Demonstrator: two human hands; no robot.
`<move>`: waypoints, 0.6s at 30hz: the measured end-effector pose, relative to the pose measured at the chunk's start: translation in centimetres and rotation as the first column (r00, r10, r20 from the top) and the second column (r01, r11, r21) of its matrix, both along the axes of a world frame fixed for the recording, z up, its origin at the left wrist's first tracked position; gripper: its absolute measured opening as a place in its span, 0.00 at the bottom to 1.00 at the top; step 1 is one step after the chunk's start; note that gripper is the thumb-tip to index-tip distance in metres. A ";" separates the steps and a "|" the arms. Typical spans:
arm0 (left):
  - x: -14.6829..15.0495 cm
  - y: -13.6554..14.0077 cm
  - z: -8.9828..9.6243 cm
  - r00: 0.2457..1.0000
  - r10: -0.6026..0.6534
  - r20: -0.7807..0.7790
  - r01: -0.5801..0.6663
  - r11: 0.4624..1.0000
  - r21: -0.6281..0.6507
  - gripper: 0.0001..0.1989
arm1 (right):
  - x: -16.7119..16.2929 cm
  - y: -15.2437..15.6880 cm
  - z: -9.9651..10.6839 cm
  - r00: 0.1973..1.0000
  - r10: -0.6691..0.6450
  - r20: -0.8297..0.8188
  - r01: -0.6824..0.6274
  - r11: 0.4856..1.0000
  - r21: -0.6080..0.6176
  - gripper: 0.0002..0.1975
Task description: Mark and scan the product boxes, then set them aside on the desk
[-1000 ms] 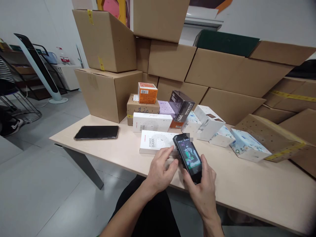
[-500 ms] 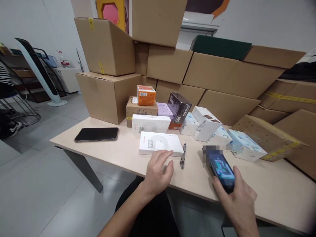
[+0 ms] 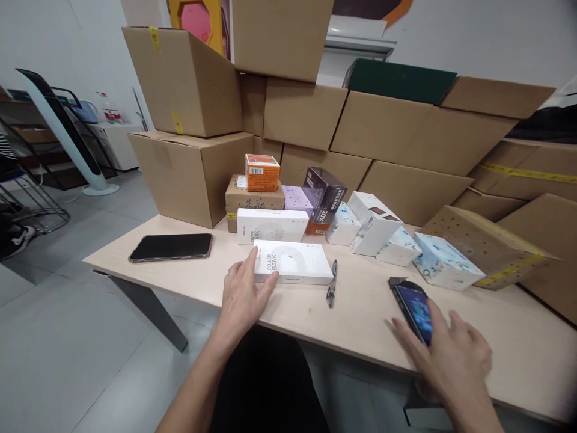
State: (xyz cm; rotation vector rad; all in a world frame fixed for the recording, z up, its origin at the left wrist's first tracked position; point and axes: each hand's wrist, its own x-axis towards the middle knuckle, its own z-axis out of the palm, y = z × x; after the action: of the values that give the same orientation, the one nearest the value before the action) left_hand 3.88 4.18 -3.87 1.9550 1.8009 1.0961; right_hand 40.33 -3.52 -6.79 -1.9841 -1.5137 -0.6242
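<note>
At the left end of a white power bank box (image 3: 295,263), my left hand (image 3: 241,294) rests with thumb and index finger apart, touching the box's near corner. The box lies flat on the table. A dark phone (image 3: 412,307) with a lit screen lies on the right part of the table. Over its near end is my right hand (image 3: 455,355), fingers spread and thumb held away from the phone's side. A pen (image 3: 332,284) lies just right of the power bank box. Behind it, a second power bank box (image 3: 273,227) stands on its long edge.
A larger black phone (image 3: 171,246) lies on the table's left. Along the back are an orange box (image 3: 262,174), a dark box (image 3: 325,192), a white box (image 3: 374,222) and several floral boxes (image 3: 446,261). Large cartons (image 3: 166,174) are stacked behind them.
My left hand has moved left from the front edge of the power bank box to its left end. My right hand has loosened from the phone, which now lies on the table.
</note>
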 end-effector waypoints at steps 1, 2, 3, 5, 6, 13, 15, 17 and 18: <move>0.1 0.0 -0.2 1.000 0.007 -0.030 -0.007 1.000 0.004 0.37 | -1.3 0.7 0.6 0.992 0.108 0.067 -0.107 0.994 -0.016 0.37; 0.2 0.0 -0.4 0.998 0.013 -0.057 -0.012 1.000 0.017 0.39 | -2.7 1.5 1.2 0.964 0.245 0.102 -0.242 0.969 -0.042 0.34; 0.3 0.1 -0.6 0.997 0.018 -0.079 -0.015 0.999 0.033 0.40 | -4.3 2.4 1.7 0.932 0.345 0.111 -0.337 0.938 -0.087 0.32; 0.2 0.2 -1.2 0.993 0.031 -0.114 -0.024 0.998 0.064 0.39 | -7.3 4.4 2.6 0.887 0.446 0.118 -0.429 0.892 -0.142 0.29; 0.2 0.3 -1.5 0.991 0.039 -0.129 -0.029 0.997 0.077 0.38 | -8.6 5.2 2.9 0.876 0.472 0.096 -0.452 0.875 -0.173 0.27; -0.3 0.5 -1.5 0.999 0.023 0.024 -0.027 0.988 0.149 0.24 | -12.3 7.6 3.2 0.812 0.549 -0.195 -0.582 0.783 -0.220 0.27; -0.3 0.4 -1.2 0.986 0.011 0.164 -0.034 0.990 0.140 0.25 | -12.2 7.5 3.3 0.809 0.554 -0.198 -0.583 0.800 -0.143 0.26; -0.3 0.2 -1.1 0.956 0.000 0.293 -0.048 0.987 0.156 0.27 | -11.9 7.4 3.5 0.799 0.582 -0.154 -0.595 0.801 -0.065 0.23; -0.4 0.2 -1.1 0.937 -0.010 0.348 -0.053 0.983 0.173 0.28 | -11.7 7.3 3.8 0.789 0.603 -0.118 -0.610 0.792 -0.031 0.22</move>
State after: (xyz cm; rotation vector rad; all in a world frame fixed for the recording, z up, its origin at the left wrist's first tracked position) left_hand 3.52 4.35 -4.92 1.6972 1.5820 1.5497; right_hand 28.63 3.77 -3.01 -1.4023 -1.9867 -0.1902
